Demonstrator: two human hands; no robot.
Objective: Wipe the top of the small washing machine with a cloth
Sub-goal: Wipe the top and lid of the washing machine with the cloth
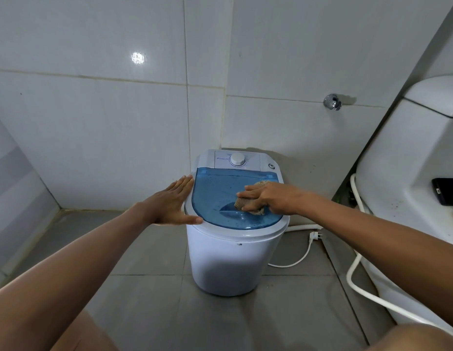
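You are in a white-tiled corner (98,117) over a grey tile floor (144,300). One small washing machine (230,262) stands there, its blue lid (215,196) speckled with droplets, one white dial (237,159) behind it. Your right hand (266,197) presses one beige cloth (248,203) onto the lid, fingers curled over it. Your left hand (173,202) lies flat against the machine's left rim, fingers straight and together, holding nothing. One plug (315,236) lies on the floor; one toilet (410,173) stands at your right.
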